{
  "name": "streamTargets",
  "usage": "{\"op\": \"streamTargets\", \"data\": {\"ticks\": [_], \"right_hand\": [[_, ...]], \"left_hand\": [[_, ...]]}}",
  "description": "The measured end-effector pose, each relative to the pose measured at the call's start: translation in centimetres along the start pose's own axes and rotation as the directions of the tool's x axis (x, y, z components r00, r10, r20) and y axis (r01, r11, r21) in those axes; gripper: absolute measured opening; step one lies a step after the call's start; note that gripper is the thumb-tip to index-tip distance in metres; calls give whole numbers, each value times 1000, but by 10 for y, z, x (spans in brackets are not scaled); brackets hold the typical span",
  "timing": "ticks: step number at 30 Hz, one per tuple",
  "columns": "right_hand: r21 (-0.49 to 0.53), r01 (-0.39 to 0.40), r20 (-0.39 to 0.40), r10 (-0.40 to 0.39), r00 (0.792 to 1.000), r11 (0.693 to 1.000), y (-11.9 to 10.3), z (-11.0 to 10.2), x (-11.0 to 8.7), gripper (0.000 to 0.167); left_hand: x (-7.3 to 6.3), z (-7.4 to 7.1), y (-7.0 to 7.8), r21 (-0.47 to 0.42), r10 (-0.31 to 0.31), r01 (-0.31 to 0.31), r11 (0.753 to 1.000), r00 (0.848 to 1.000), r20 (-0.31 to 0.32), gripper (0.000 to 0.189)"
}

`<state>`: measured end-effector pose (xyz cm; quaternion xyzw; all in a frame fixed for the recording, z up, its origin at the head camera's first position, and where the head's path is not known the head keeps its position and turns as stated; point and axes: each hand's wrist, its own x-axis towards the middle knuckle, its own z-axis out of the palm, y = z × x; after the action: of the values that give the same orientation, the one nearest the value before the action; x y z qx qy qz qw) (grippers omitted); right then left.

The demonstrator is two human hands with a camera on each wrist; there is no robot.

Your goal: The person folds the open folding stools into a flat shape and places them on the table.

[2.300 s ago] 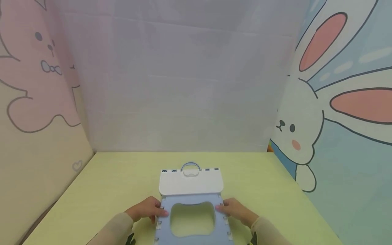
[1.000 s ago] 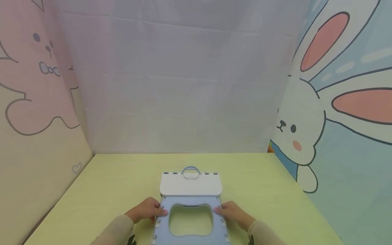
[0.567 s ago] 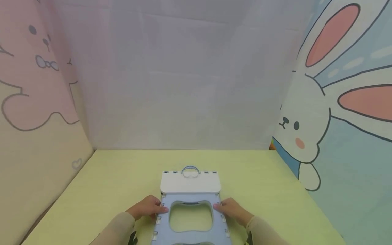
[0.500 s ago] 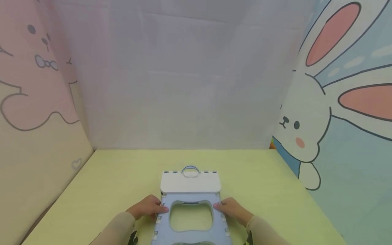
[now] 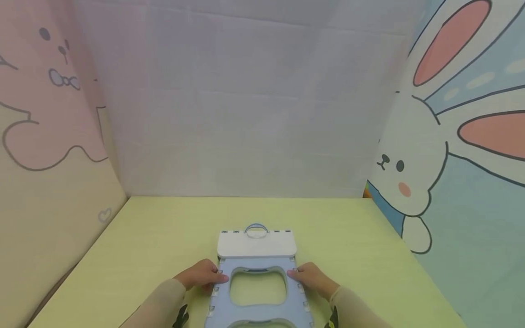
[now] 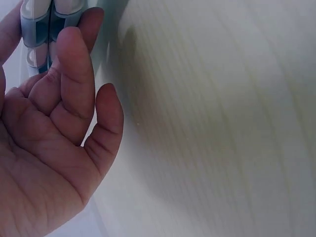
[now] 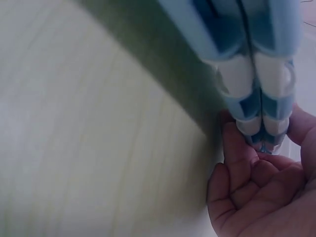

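A folded step stool (image 5: pixel 258 312) with a pale blue slotted body stands in front of me at the bottom centre of the head view. Its white top panel (image 5: pixel 256 245) carries a small looped handle (image 5: pixel 256 225) at the far end. My left hand (image 5: pixel 201 274) grips the left edge, thumb over the blue face. On the opposite edge, my right hand (image 5: pixel 313 278) grips likewise. Both wrist views show fingers curled at the hinged side, by white and blue joints (image 7: pixel 252 74). The stool's near end lies outside the head view.
Pale yellow table (image 5: pixel 172 228) spreads under and around the stool. A plain whitish cloth wall (image 5: pixel 246 114) rises at the back. Side walls carry cartoon drawings, a pink animal (image 5: pixel 49 109) at left and a white rabbit (image 5: pixel 410 164) at right.
The head view has tipped down slightly. The stool's white panel looks a little shorter, and a second opening in the blue body has come into view. Both hands keep hold of its edges.
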<state>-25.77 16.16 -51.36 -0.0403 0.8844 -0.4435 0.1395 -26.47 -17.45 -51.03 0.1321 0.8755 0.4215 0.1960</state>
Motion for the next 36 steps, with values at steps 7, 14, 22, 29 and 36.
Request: {"op": "streamTargets", "data": {"ticks": [7,14,22,29,36], "right_hand": [[15,-2,-20,2,1000,1000,-3,1,1,40],[3,-11,-22,11,1000,1000,-6,0,2,43],[-31,15,-40,-16,999,999,-15,-3,5,47],[-82,-55,-80,48,996,995,-22,-2,6,47],[-132,-33,-58,25,998,991,-21,-2,0,49]], "left_hand": [[-3,-2,7,26,-60,60,998,998,-7,33],[-1,-4,9,50,-71,71,996,997,-10,32],[2,-10,12,52,-92,93,994,995,-22,31],[-1,-10,23,76,-145,146,986,989,-27,29],[-4,-4,25,84,-162,166,983,985,-54,35]]}}
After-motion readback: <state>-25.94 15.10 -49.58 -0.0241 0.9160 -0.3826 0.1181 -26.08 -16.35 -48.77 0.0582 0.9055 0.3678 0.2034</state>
